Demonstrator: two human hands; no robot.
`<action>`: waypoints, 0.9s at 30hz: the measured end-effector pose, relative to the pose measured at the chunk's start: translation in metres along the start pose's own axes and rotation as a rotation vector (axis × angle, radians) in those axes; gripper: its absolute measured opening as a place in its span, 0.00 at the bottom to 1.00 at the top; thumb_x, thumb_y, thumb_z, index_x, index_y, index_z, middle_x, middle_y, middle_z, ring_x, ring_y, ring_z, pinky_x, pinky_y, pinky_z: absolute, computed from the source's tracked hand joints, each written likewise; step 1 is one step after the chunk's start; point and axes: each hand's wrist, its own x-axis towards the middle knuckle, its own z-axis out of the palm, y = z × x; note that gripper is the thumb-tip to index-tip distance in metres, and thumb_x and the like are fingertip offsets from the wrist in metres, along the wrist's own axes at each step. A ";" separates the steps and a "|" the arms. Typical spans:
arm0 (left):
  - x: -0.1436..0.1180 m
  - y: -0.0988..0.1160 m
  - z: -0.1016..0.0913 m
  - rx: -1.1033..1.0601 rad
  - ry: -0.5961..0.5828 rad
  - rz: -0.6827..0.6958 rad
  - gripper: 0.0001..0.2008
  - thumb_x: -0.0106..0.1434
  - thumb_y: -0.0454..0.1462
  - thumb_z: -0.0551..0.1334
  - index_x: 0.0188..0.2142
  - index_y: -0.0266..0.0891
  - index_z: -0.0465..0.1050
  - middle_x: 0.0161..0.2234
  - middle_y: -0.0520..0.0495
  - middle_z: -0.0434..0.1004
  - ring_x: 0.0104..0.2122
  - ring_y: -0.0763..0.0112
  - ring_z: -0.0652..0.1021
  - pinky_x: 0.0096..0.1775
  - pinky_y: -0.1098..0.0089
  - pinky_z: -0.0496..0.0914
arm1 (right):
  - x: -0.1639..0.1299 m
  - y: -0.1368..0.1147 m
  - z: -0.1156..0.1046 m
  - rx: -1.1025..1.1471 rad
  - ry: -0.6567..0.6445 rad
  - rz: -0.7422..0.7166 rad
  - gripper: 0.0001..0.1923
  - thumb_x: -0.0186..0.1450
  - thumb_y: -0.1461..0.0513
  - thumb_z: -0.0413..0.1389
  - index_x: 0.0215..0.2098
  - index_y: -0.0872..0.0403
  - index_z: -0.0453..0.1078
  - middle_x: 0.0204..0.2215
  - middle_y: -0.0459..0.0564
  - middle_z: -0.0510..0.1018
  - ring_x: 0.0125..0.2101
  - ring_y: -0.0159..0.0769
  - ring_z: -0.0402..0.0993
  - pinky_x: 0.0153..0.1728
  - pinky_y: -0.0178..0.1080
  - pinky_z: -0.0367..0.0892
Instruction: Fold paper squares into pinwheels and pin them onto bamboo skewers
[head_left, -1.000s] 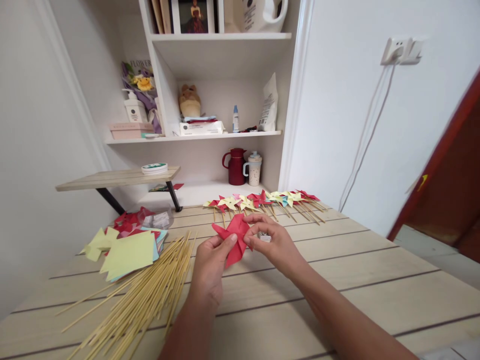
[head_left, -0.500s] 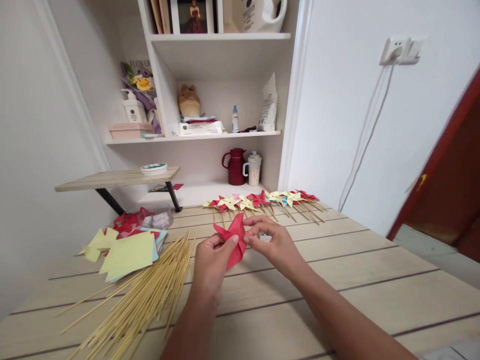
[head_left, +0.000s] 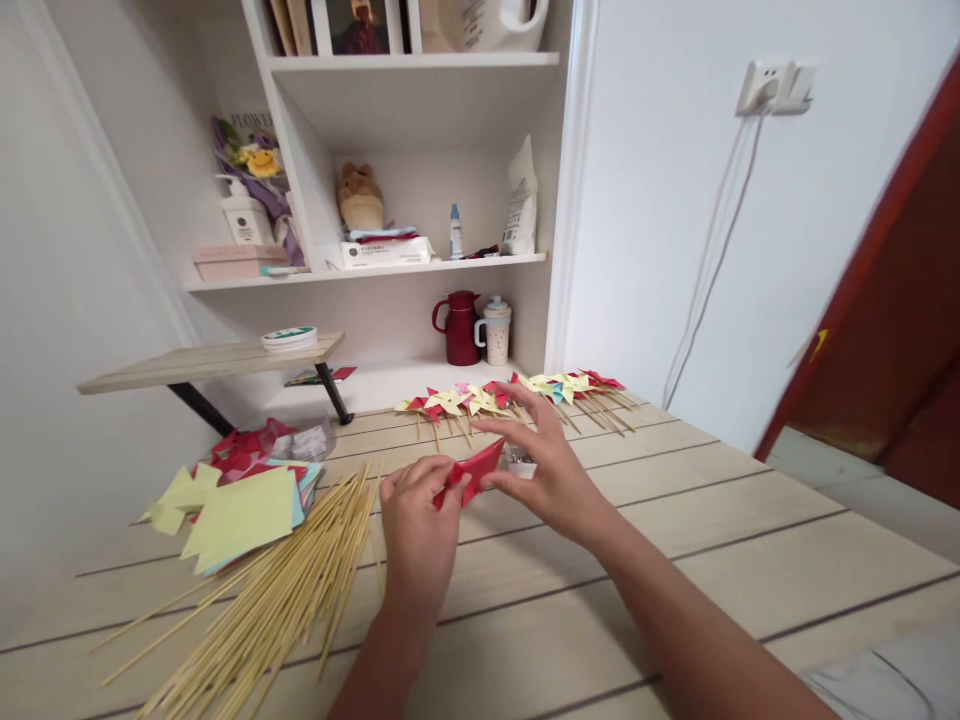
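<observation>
A folded red paper pinwheel (head_left: 481, 468) is pinched in my left hand (head_left: 421, 515), tilted so that it shows nearly edge-on. My right hand (head_left: 546, 470) is beside its right side with fingers spread apart; the thumb lies close to the paper, and I cannot tell whether it touches. Just behind the right fingers sits a small clear box (head_left: 520, 462) with tiny metal pieces, partly hidden. To the left of my left hand lies a heap of thin wooden sticks (head_left: 300, 585).
Finished pinwheels on sticks (head_left: 450, 402) line the table's back edge. Yellow paper squares (head_left: 244, 515) and cut red paper (head_left: 244, 450) lie at left, near a small raised wooden stand (head_left: 210, 362). Behind stand a dark red jug (head_left: 462, 330) and a speckled cup (head_left: 497, 335).
My left hand has turned the red pinwheel from facing me to nearly edge-on. The right fingers have opened from a pinch near the paper. The view has shifted slightly.
</observation>
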 end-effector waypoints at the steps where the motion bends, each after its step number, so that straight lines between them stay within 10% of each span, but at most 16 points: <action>1: -0.001 -0.001 0.000 0.045 0.006 0.050 0.07 0.61 0.33 0.63 0.30 0.43 0.80 0.36 0.48 0.84 0.38 0.59 0.79 0.49 0.55 0.62 | 0.000 -0.001 0.001 -0.040 -0.027 -0.028 0.19 0.62 0.57 0.65 0.51 0.43 0.74 0.67 0.52 0.57 0.66 0.53 0.52 0.63 0.58 0.53; 11: -0.005 0.002 0.002 0.249 0.056 0.367 0.13 0.63 0.27 0.56 0.34 0.43 0.77 0.37 0.50 0.84 0.36 0.64 0.80 0.52 0.55 0.58 | -0.001 0.004 0.011 -0.136 -0.030 -0.110 0.04 0.63 0.63 0.62 0.32 0.48 0.79 0.59 0.48 0.73 0.60 0.50 0.62 0.59 0.57 0.56; 27: -0.003 0.002 0.002 0.136 0.067 0.203 0.06 0.63 0.36 0.62 0.35 0.46 0.79 0.37 0.48 0.83 0.40 0.59 0.78 0.56 0.51 0.58 | 0.002 -0.005 0.013 0.205 -0.058 0.160 0.08 0.56 0.69 0.60 0.26 0.50 0.76 0.41 0.49 0.82 0.48 0.44 0.72 0.52 0.49 0.65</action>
